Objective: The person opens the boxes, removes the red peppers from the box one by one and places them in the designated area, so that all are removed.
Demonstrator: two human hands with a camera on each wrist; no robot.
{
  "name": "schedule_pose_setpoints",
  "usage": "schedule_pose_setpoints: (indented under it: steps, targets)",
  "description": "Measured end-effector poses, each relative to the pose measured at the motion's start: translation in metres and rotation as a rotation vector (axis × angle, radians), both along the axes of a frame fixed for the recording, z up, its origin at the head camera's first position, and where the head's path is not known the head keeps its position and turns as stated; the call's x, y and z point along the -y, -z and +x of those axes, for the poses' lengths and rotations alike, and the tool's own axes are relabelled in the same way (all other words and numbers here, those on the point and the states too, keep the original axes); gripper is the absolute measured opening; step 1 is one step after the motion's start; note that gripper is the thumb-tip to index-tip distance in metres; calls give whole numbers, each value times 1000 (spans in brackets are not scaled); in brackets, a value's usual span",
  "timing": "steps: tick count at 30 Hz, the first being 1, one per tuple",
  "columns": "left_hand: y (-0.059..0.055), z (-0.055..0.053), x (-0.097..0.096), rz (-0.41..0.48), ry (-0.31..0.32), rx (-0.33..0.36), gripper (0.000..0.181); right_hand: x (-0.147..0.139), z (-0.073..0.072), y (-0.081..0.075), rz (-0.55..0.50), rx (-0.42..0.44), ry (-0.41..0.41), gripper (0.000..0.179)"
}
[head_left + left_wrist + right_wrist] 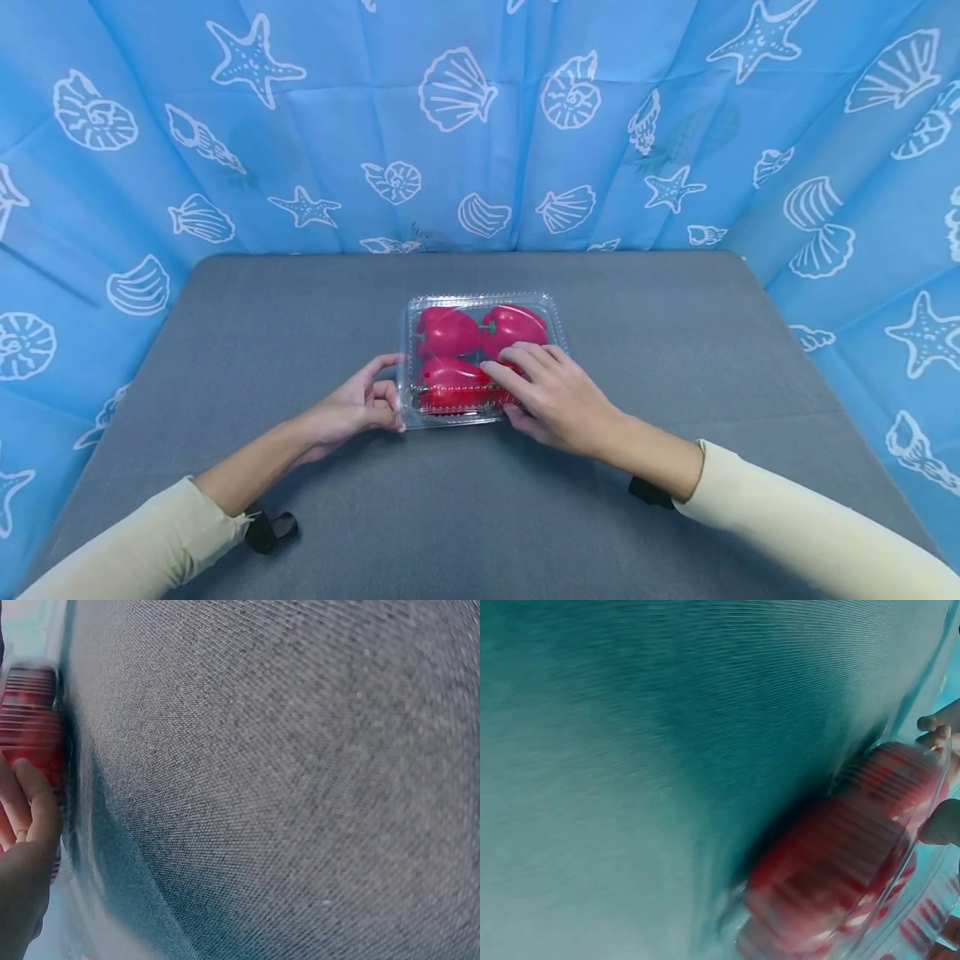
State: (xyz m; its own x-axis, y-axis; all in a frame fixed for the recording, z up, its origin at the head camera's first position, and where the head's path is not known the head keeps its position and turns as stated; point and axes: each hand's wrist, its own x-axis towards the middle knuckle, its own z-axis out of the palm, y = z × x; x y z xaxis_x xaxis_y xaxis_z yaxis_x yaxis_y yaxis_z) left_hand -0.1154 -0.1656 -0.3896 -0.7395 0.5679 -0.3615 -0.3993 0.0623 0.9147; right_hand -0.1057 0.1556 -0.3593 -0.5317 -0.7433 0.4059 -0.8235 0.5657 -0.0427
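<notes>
A clear plastic clamshell container (pixel 450 421) lies on the grey table with several glossy red bell peppers (pixel 450 333) inside, some showing green stems. At its left side my left hand (pixel 352 408) grips the edge, fingertips and thumb along the rim. My right hand (pixel 558 400) holds the right front part, fingers bent over the lid and thumb at the front rim, covering one pepper in part. In the right wrist view the peppers (pixel 829 874) look blurred behind ribbed clear plastic, with the right thumb (pixel 941 823) at the rim.
The grey cloth-covered table (pixel 300 308) has rounded far corners. A blue curtain (pixel 510 167) with white shells and starfish hangs behind it and along both sides. Black straps (pixel 270 531) show under the sleeves at both wrists.
</notes>
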Motion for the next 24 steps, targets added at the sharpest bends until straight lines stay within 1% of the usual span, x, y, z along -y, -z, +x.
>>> schedule_pose_setpoints:
  steps: [5, 11, 16, 19, 24]
  targets:
    - [0, 0, 1, -8, 9, -6, 88, -13, 1, 2, -24, -7, 22, 81]
    - [-1, -1, 2, -9, 28, -15, 87, -24, 3, 1, -53, -16, 84, 79]
    - [-1, -1, 2, -21, 41, -40, 89, -30, 5, 3, -64, -45, 107, 71]
    - [-1, -2, 2, -28, 43, -48, 89, -33, 5, 5, -81, -57, 135, 66]
    - [-1, -2, 2, -31, 44, -49, 87, -38, 5, 9, -121, -33, 176, 62]
